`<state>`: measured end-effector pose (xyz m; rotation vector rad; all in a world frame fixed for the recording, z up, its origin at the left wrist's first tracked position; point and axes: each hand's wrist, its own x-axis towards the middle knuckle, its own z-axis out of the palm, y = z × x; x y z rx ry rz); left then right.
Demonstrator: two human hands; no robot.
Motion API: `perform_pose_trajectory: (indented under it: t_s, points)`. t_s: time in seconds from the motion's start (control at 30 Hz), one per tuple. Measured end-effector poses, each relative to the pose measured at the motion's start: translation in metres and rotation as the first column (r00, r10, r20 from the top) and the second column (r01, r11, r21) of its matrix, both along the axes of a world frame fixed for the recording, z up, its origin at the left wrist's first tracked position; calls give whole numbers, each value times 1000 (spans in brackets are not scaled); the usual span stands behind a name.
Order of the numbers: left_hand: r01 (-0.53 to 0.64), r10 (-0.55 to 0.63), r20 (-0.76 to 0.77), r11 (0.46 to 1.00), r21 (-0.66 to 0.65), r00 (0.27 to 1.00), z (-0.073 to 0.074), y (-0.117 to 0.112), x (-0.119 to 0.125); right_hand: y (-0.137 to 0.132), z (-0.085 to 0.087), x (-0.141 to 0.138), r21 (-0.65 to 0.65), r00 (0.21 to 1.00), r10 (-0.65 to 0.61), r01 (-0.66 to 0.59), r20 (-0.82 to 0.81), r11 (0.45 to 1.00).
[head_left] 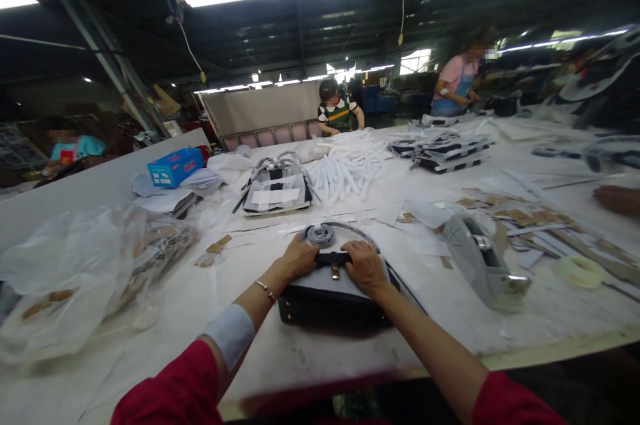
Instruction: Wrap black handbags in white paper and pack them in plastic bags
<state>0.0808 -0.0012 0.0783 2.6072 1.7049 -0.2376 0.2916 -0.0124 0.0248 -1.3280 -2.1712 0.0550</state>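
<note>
In front of me on the table lies a handbag [325, 308] with a dark base and a light grey face. A black strap [333, 258] with a gold clasp [335, 271] crosses it. My left hand [301, 257] is closed on the bag at the strap's left end, its fingertips partly hidden. At the right end, my right hand [366, 266] grips the bag with bent fingers. A coiled grey strap [320, 234] rests on the bag just beyond my hands, and a longer strap curves round its right side.
A tape dispenser [480, 265] and a tape roll [579, 271] are at right, near card scraps. Another bag [277, 191] and white rolls [347, 171] lie beyond. Plastic wrap [65, 271] covers the left, with a blue box [175, 167] behind. Several people work around.
</note>
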Motion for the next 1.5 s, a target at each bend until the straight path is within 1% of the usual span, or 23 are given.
perform_pose_trajectory:
  t_s: [0.03,0.07,0.1,0.13,0.2,0.23,0.27,0.3,0.37,0.43,0.5,0.57,0.67,0.8,0.9,0.97,1.07,1.13,1.2,1.3,1.37,1.43,1.5]
  points:
    - [-2,2,0,1000,-14,1000,0,-1,1,0,1,1,61,997,79,-79,2,995]
    - [-13,13,3,1000,-23,1000,-2,-2,1,1,3,1,119,985,172,-173,17,978]
    - [-27,28,9,999,-27,1000,-4,-3,2,2,5,1,159,962,268,-271,46,949]
    - [-45,45,18,999,-26,999,-6,-4,2,2,8,1,173,931,354,-364,86,915]
    - [-81,81,43,997,-11,996,-13,-7,1,4,14,0,125,868,465,-488,174,864]
    - [-100,100,58,995,1,993,-16,-8,1,4,18,-1,78,848,483,-508,217,858]
    - [-121,120,73,993,15,990,-20,-9,0,5,22,-1,28,840,478,-501,258,865]
    - [-144,141,89,989,29,986,-23,-10,0,6,26,-1,-15,844,448,-465,294,885]
    - [-188,181,116,981,52,977,-28,-10,-1,7,34,0,-87,878,344,-335,333,938]
    - [-223,214,134,973,58,968,-31,-8,-2,8,40,1,-178,922,232,-184,310,967]
    - [-239,231,141,970,47,963,-33,-6,-2,8,43,2,-284,956,148,-72,255,956]
    - [-232,226,143,972,24,964,-31,-4,-3,8,45,2,-324,969,100,-22,226,946]
    - [-178,180,145,984,-25,973,-19,-3,-7,4,47,4,-265,975,59,0,215,964]
    - [-59,74,146,993,-102,986,11,0,-6,-1,51,12,-219,987,29,6,158,976]
    - [11,9,165,993,-119,986,30,4,14,-3,55,15,-229,978,83,-38,191,973]
    - [46,-20,177,989,-142,984,35,8,36,-4,58,13,-253,963,111,-46,246,966]
    - [58,-21,185,979,-194,983,30,10,66,-5,57,11,-245,939,58,28,338,969]
    - [53,-11,202,978,-199,979,23,8,76,-6,55,13,-218,933,-4,88,360,972]
    - [50,-7,231,982,-183,973,17,5,77,-5,51,17,-206,942,-70,144,329,968]
    - [36,5,279,989,-145,960,10,0,68,-2,46,24,-272,954,-163,232,252,934]
    - [6,31,304,993,-118,952,5,-3,63,0,45,26,-325,957,-187,254,222,911]
    - [-39,67,322,995,-91,944,0,-7,61,2,44,26,-352,961,-191,253,201,901]
    - [-85,103,336,994,-68,936,-5,-10,63,6,44,25,-381,953,-212,282,216,880]
